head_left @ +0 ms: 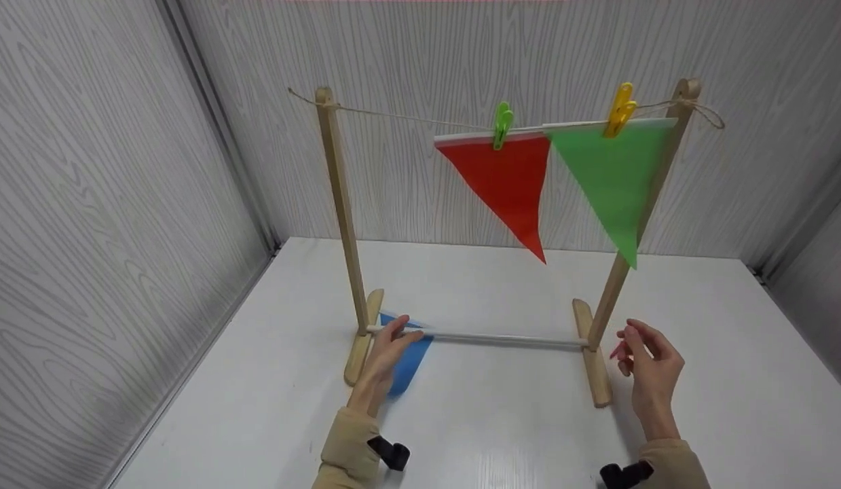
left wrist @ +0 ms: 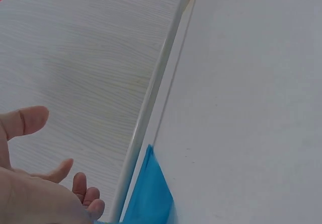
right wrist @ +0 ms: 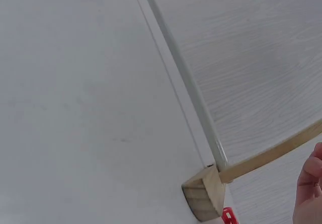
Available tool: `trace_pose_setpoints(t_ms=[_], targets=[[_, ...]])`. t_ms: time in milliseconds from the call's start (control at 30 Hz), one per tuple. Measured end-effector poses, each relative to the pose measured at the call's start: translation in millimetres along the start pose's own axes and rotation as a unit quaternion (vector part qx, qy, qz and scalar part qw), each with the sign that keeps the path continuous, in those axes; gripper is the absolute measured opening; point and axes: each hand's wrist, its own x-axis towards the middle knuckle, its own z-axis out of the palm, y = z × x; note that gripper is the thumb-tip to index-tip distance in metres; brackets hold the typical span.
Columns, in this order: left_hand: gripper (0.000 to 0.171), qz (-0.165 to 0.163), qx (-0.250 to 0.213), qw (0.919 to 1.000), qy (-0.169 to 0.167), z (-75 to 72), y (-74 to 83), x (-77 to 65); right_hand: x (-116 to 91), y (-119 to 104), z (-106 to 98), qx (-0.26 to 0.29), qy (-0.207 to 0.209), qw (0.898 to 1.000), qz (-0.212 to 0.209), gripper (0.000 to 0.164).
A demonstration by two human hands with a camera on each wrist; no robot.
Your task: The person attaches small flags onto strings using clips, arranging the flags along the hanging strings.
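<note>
A wooden left post (head_left: pixel 342 204) stands on a left foot (head_left: pixel 356 363) laid crossways, presumably to keep it from tipping on the counter (head_left: pixel 257 367). A string (head_left: pixel 393 115) is knotted near its top.

The left hand (head_left: pixel 386 350) reaches over the blue flag (head_left: pixel 413 360), fingers partly extended and thumb well apart, with no visible grasp; whether it touches the flag is hard to tell. The flag lies low by the left foot, partly beneath a pale rod (head_left: pixel 508 339) that joins the two posts, likely to keep them a fixed distance apart.

Above, a green clip (head_left: pixel 503 125) pinches the red flag (head_left: pixel 512 180) to the string by its white edge, so its point hangs down. Next along, a yellow clip (head_left: pixel 620 112) holds the green flag (head_left: pixel 613 170) likewise, in front of the right post (head_left: pixel 613 293), where the string is tied with a loop.

Just right of the right foot (head_left: pixel 599 377) sits a pinkish-red clip (right wrist: pixel 229 216); the right wrist view shows it apart from the right hand (head_left: pixel 654 363), whose fingers bend loosely near it and appear to hold nothing.
</note>
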Motion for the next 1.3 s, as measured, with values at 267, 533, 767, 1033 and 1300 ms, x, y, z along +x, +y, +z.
trace_pose_setpoints(t_ms=[267, 533, 767, 1033, 1300], targets=[[0.072, -0.019, 0.048, 0.9984, -0.023, -14.3, -6.0, -3.8, 8.3, 2.8, -17.9, -0.061, 0.028, 0.994, 0.089, 0.008], [0.073, -0.055, 0.198, 0.9784, -0.022, -24.5, -6.2, -7.7, 18.2, 6.1, -33.6, -0.155, 0.012, 0.975, 0.157, 0.017], [0.079, -0.063, 0.256, 0.9631, -0.056, -25.3, -8.1, -8.2, 28.4, 13.2, -42.7, -0.237, -0.041, 0.948, 0.208, 0.038], [0.076, -0.050, 0.303, 0.9437, -0.123, -21.0, -12.9, -8.7, 32.1, 19.2, -48.0, -0.262, -0.079, 0.943, 0.190, 0.027], [0.069, -0.011, 0.348, 0.9192, -0.184, -14.5, -11.6, -10.8, 35.9, 22.1, -50.4, -0.320, -0.095, 0.926, 0.175, 0.033]])
